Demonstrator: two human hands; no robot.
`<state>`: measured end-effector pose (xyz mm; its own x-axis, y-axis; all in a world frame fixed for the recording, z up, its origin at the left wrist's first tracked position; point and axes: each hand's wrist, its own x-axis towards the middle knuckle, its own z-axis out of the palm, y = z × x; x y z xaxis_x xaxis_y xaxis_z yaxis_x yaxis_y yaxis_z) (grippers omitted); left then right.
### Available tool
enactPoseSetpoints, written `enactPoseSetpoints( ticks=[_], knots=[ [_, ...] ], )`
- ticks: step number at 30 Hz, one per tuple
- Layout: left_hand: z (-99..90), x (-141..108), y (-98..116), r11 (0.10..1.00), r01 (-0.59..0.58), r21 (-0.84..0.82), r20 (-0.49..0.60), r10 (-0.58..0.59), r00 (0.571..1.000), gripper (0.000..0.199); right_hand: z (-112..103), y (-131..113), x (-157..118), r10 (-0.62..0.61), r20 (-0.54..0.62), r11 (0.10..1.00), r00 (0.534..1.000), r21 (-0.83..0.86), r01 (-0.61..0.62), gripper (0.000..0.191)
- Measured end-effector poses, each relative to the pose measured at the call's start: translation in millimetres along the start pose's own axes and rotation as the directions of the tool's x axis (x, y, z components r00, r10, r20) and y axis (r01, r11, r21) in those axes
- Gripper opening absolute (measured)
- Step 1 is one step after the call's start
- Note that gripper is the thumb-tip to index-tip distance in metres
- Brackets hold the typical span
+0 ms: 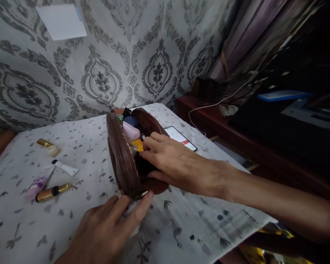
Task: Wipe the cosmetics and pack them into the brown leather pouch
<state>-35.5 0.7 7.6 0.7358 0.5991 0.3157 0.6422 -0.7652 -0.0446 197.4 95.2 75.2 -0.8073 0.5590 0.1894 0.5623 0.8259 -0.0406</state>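
A brown zip bag (117, 157) lies on the table with its mouth unzipped. Inside it I see a pink item (131, 131), a dark blue round item (131, 121) and something yellow (138, 144). My right hand (167, 156) reaches over the right rim into the mouth, its fingers bent beside the yellow item and its thumb apart from them. No held item shows there. At the near end, my left hand (110, 223) grips the bag by the zipper's end, between thumb and fingers. A whitish thing under this hand is mostly covered.
Left of the bag lie a white tube (66, 168), a purple-white tube (40, 182), a gold-and-black cosmetic tube (53, 192) and a small gold-capped bottle (48, 146). A lit phone (180, 138) is behind the right hand. A white cable (222, 99) crosses the red-brown furniture at right.
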Motion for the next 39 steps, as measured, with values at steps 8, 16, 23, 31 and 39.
enactPoseSetpoints(
  ticks=[8,16,23,31,39],
  knots=[
    [10.2,-19,0,0.992,0.054,-0.115,-0.12,-0.068,0.99,0.048,18,-12,-43,0.143,-0.408,0.951,0.902,0.31,-0.01,0.017],
    [23.5,-41,-7,0.978,0.154,-0.137,-0.071,-0.165,0.984,0.042,53,-35,-50,0.07,-0.333,0.954,0.94,0.297,0.034,0.021],
    [15.5,-45,-14,0.989,0.146,-0.005,-0.089,-0.146,0.985,0.043,50,-38,-38,0.079,-0.32,0.979,0.944,0.201,-0.013,0.018],
    [7.6,-83,-28,0.955,0.269,0.125,-0.064,-0.263,0.963,0.058,49,-29,-22,0.056,-0.269,0.962,0.962,0.273,0.021,0.019],
    [-11.1,-139,-44,0.82,0.483,0.307,-0.111,-0.474,0.874,0.051,54,-32,-12,-0.024,-0.306,0.999,0.952,0.03,0.034,0.043]
  ],
)
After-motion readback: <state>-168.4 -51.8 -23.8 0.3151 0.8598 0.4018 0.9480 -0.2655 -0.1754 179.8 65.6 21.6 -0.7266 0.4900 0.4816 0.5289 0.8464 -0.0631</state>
